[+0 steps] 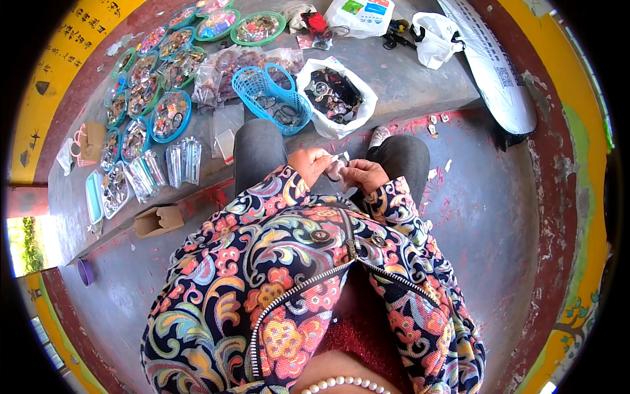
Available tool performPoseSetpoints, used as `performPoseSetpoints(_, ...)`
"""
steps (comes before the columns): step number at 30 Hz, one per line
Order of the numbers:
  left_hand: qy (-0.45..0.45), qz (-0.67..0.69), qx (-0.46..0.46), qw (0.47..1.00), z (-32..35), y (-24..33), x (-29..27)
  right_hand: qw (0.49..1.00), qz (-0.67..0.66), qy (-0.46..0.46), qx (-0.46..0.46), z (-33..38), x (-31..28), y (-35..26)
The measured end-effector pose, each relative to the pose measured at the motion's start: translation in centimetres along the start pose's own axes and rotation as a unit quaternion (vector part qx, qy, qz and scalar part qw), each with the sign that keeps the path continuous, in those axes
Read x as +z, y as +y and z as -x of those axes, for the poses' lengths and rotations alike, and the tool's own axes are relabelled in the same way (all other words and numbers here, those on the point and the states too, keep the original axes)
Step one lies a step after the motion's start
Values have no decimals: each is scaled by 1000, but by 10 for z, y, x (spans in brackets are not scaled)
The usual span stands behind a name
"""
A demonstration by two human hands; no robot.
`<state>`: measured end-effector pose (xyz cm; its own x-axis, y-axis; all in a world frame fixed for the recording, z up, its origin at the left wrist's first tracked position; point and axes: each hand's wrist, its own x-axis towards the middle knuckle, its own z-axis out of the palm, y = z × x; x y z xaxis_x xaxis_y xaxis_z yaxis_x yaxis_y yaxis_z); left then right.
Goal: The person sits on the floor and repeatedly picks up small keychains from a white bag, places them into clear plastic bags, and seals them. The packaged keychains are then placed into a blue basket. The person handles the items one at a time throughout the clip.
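Above my lap, my left hand [312, 165] and my right hand [366, 175] are close together, fingers pinched on a small see-through plastic bag [335, 172]. Something dark and curved shows in or behind the bag, too small to name. Just beyond my hands stands an open white plastic bag [369, 105] filled with dark and shiny small items. Left of it, a blue plastic basket [246, 84] with a tall handle holds several dark loops.
Round trays [188, 125] of small trinkets crowd the left of the grey ledge [400, 79]. Packed bundles [183, 161] lie near its edge, with a cardboard box [159, 220] below. White bags [436, 41] and a long silvery panel [508, 98] are at the far right.
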<state>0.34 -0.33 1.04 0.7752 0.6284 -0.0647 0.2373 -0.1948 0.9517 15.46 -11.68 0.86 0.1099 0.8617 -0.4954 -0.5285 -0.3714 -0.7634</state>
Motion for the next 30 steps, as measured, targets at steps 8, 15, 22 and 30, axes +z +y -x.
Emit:
performPoseSetpoints(8,-3,38,-31,999,-6,4,-3,999,-25,-3,-35,-1,-3,1)
performPoseSetpoints(15,-114,293,-258,914,-1,12,4,987,-65,92,-115,-10,-12,9)
performPoseSetpoints(22,-116,345,-258,895,-4,-5,9,989,1,100,-108,-11,-8,13)
performPoseSetpoints(30,-114,381,-244,885,-3,-13,6,988,-46,108,-95,-11,-18,13)
